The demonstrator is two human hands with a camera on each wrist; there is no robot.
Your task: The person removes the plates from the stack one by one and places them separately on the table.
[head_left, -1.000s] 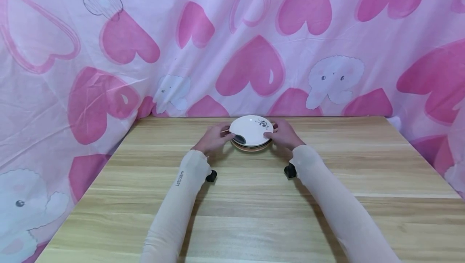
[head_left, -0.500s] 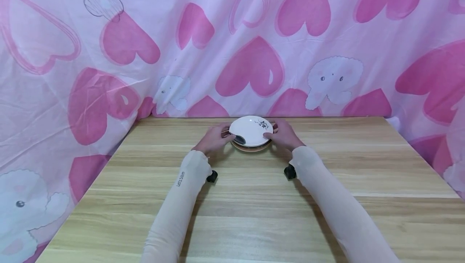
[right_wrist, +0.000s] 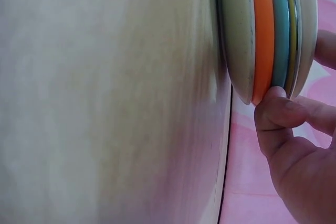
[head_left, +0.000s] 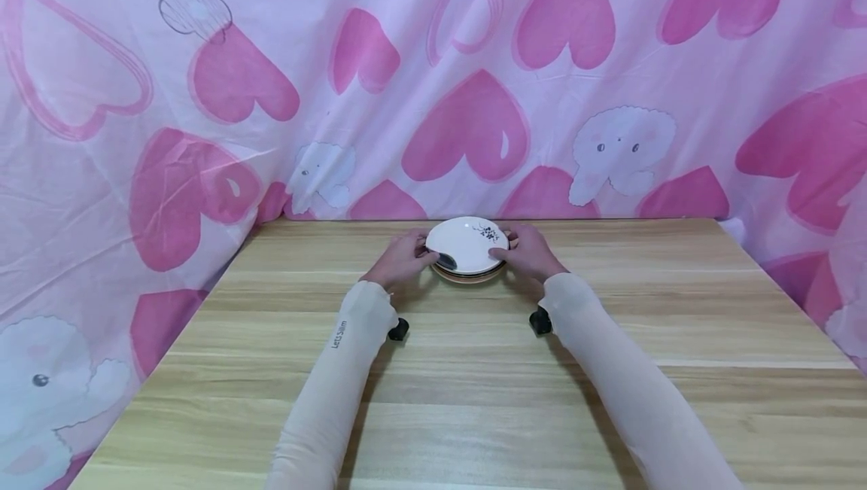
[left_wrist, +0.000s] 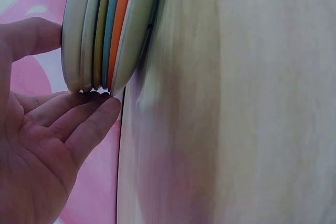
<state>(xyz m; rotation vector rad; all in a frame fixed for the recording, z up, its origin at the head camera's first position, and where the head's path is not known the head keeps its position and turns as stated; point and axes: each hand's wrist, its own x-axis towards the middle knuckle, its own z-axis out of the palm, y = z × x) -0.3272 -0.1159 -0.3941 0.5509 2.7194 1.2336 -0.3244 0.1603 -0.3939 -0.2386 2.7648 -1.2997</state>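
A stack of several plates stands near the table's back edge, its top plate white with a dark floral print and a dark patch at the rim. My left hand holds the stack's left side, thumb on the top rim and fingertips against the plate edges, as the left wrist view shows. On the opposite side my right hand holds the stack, thumb on the rim. In the right wrist view, orange and teal plates lie between cream ones. The bottom of the stack is close to the tabletop; exact contact cannot be told.
The wood-grain table spreads in front of and beside the stack. A pink curtain with hearts and white animal figures hangs right behind its back edge and along the left. Black devices sit at both wrists.
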